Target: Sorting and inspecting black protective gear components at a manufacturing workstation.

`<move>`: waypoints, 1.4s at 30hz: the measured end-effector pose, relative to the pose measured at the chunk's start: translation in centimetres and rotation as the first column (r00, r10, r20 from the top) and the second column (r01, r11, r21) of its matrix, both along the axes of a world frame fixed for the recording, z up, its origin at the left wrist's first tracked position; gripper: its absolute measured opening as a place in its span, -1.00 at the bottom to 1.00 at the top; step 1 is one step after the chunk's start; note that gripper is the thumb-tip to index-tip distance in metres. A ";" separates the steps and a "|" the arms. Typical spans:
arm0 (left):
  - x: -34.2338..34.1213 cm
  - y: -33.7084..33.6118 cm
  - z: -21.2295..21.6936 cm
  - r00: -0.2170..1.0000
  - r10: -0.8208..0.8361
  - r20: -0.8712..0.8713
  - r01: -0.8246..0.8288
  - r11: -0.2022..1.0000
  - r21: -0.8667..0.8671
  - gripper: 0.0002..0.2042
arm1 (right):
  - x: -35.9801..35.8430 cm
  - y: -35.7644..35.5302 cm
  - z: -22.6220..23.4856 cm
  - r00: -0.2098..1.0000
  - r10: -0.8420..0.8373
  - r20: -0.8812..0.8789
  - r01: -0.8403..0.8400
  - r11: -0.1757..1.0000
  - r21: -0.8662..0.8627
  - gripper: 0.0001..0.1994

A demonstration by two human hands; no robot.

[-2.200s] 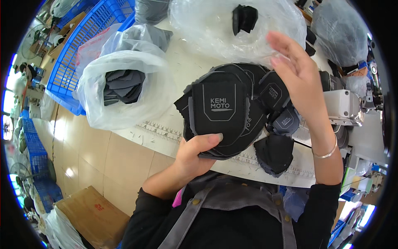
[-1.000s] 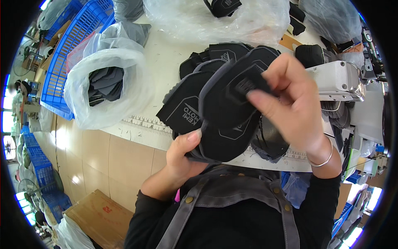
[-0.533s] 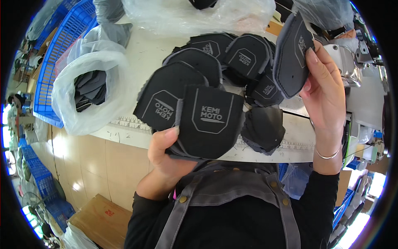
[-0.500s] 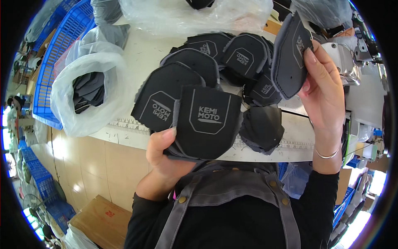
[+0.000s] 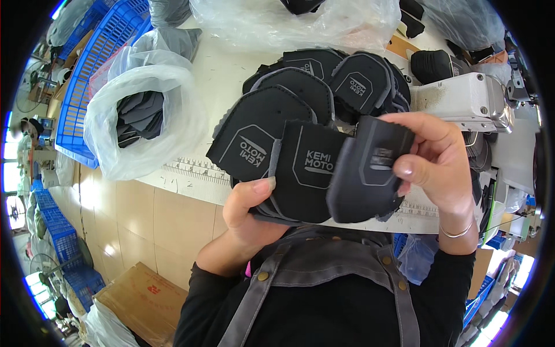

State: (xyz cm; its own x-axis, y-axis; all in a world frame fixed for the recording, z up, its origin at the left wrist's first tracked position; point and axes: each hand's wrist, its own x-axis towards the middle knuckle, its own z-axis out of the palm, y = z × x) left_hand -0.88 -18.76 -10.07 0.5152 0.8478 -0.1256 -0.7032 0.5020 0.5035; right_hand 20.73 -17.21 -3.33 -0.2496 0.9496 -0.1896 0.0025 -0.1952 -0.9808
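My left hand [image 5: 248, 211] grips a small stack of black fabric pads [image 5: 303, 194] at its lower left edge, thumb on top. The top pad has one straight edge, a rounded end and a pale printed outline. Between the thumb and fingers of my right hand [image 5: 439, 162] is a single black pad [image 5: 364, 188], slightly bent, overlapping the right side of that stack. Behind them on the table lies a heap of similar pads [image 5: 260, 127], with more pads [image 5: 361, 84] farther right. What lies under the held pads is mostly hidden.
A white plastic bag [image 5: 101, 153] with dark pieces inside stands at the left, beside a blue basket [image 5: 66, 130]. Clear plastic sheeting [image 5: 289, 29] covers the far edge. On the right is a white sewing machine [image 5: 454, 98]. A cardboard box [image 5: 144, 303] sits on the floor.
My right hand has brought its pad down and left, from upright at the far right to beside the stack. My left hand keeps its grip. The whole view has shifted slightly.
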 end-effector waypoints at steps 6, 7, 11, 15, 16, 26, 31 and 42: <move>0.5 0.0 0.2 0.997 0.075 0.013 -0.075 0.997 0.000 -0.43 | -1.6 0.3 -0.1 0.803 0.054 0.593 -0.281 0.912 0.299 -0.71; 0.5 0.0 0.0 0.994 0.075 0.083 -0.066 0.992 -0.107 -0.45 | -1.4 0.4 -0.4 0.801 0.040 0.598 -0.306 0.885 0.351 -0.73; 0.2 0.3 -0.2 0.986 0.055 0.158 -0.040 0.995 -0.097 -0.46 | 0.3 0.2 -0.5 0.997 -0.056 0.049 0.047 0.983 0.176 -0.76; 0.4 0.4 0.2 0.998 -0.005 0.069 0.005 1.000 -0.005 -0.39 | 1.3 0.5 0.2 0.969 -0.232 -0.088 0.243 0.957 0.156 -0.61; 0.5 0.3 0.1 0.999 -0.014 -0.045 0.015 1.000 0.001 -0.32 | 1.8 0.6 0.2 0.978 -0.198 -0.061 0.207 0.959 0.192 -0.55; -0.3 0.7 0.6 0.954 -0.285 0.094 0.293 0.952 -0.083 -0.45 | 3.2 2.4 1.3 0.992 -0.038 -0.117 0.069 0.959 0.274 -0.61; -0.4 0.6 0.8 0.945 -0.313 0.099 0.323 0.940 -0.110 -0.47 | 2.7 2.5 2.1 0.993 0.022 0.116 -0.055 0.958 0.282 -0.52; -0.1 0.1 0.3 0.940 -0.331 0.087 0.336 0.940 -0.053 -0.47 | -1.3 3.0 1.4 0.849 0.251 0.465 -0.479 0.738 0.475 -0.83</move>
